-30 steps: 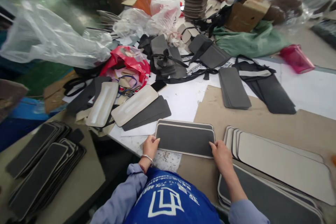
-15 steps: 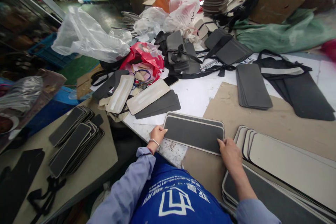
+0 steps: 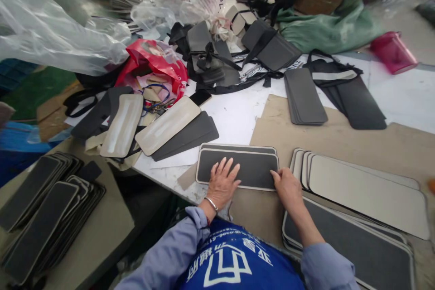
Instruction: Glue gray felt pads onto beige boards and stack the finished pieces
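In front of me lies a dark grey rectangular panel [image 3: 256, 170] with rounded corners and a light border. It rests on a second such panel [image 3: 244, 148], whose far edge shows behind it. My left hand [image 3: 222, 183], a bracelet at its wrist, lies on the upper panel's left half with fingers spread. At the right end, my right hand [image 3: 288, 186] pinches the edge between thumb and fingers. Beside that hand are a pile of beige panels [image 3: 363, 192] and, nearer me, a pile of larger dark panels [image 3: 346, 247].
On a lower surface at left stand stacks of dark bordered panels [image 3: 44, 226]. Beige curved pieces [image 3: 168, 126], a red bag [image 3: 152, 65] and a phone [image 3: 200, 97] lie farther back. Grey panels [image 3: 306, 97] and a pink container [image 3: 394, 52] are at right.
My left hand has gone from pinching the panel's left corner to lying flat on its surface. The right hand keeps its grip on the right edge. The view has shifted and tilted.
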`<action>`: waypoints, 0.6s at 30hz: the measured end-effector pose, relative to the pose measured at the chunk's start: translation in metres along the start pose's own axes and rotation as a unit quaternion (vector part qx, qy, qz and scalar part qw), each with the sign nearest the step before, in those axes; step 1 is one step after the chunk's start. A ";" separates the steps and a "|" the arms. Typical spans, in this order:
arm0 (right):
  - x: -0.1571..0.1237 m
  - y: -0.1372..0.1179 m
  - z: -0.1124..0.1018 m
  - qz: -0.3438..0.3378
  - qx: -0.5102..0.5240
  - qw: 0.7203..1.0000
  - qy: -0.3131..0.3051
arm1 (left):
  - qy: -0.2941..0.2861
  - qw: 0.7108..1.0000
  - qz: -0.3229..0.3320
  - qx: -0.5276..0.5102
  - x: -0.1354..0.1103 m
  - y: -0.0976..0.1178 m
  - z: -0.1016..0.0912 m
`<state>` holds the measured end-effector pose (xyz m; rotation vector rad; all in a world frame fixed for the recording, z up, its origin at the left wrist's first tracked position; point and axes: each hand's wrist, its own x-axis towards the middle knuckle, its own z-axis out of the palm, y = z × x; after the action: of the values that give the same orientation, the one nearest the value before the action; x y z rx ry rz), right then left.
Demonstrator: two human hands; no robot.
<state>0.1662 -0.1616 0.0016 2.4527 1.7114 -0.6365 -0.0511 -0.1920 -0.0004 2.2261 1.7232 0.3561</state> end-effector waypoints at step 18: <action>-0.004 -0.005 -0.011 -0.108 0.020 0.968 0.226 | -0.040 0.997 0.043 0.049 0.020 -0.009 0.023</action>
<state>0.1635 -0.1600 0.0136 2.6081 2.1624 -0.1227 -0.0449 -0.1723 -0.0249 2.3563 1.6406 0.2022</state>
